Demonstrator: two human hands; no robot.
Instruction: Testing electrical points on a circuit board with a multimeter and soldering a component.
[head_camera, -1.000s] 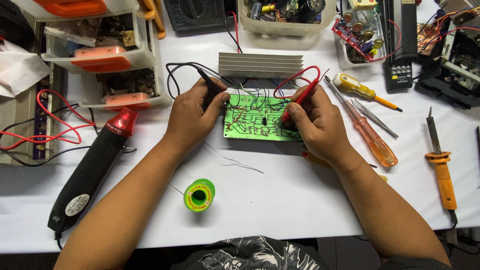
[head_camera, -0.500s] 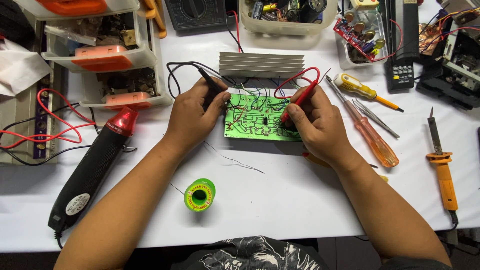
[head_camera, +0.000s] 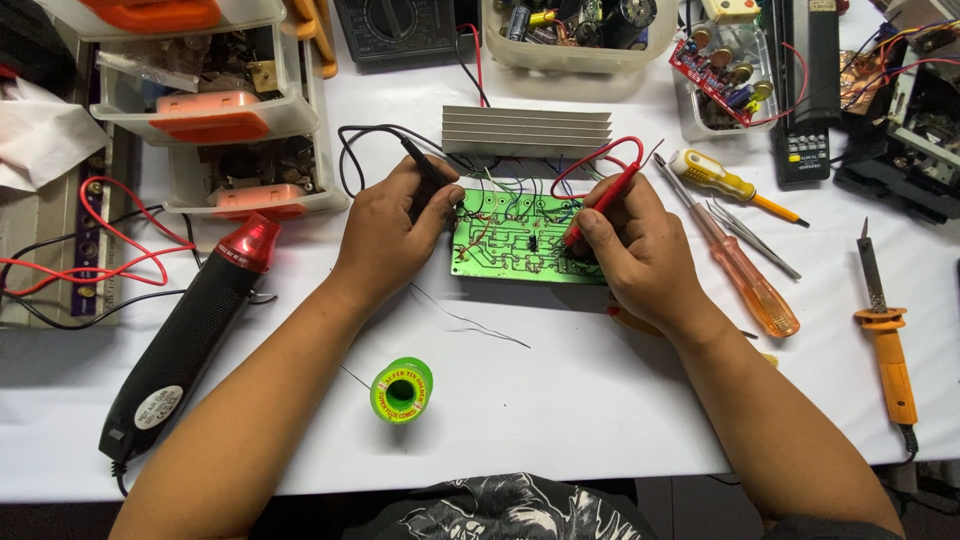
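Nothing moved since the earlier frames: both hands and both probes as before.

Left hand (head_camera: 385, 235) at 9 o'clock of the green board (head_camera: 525, 238), grip pinching the black probe (head_camera: 428, 170), tip down on the board's left edge. Right hand (head_camera: 640, 255) at 3 o'clock of the board, grip pinching the red probe (head_camera: 600, 200), tip down near the board's middle right. Board flat on the white worktop (head_camera: 600, 400), mid-frame, between the two hands, wires soldered across its top.

Ribbed heatsink (head_camera: 527, 131) at 12 o'clock, just beside the board. Black lead looping from the left probe toward 11 o'clock; red lead arching over the right hand. Multimeter (head_camera: 400, 25) at the top edge, beyond the heatsink.

Solder spool (head_camera: 401, 391) at 7 o'clock of the board, apart from it. Thin loose wire (head_camera: 470, 320) between spool and board. Heat gun (head_camera: 190, 330) with red nozzle at 8 o'clock, well apart, lying diagonally.

Orange screwdriver (head_camera: 745, 275) just beside the right hand at 3 o'clock; yellow screwdriver (head_camera: 730, 185) and tweezers (head_camera: 755, 238) near it. Soldering iron (head_camera: 882, 330) farther off at 3 o'clock. Parts drawers (head_camera: 215, 120) at 10 o'clock; tub of components (head_camera: 580, 35) at 12 o'clock.
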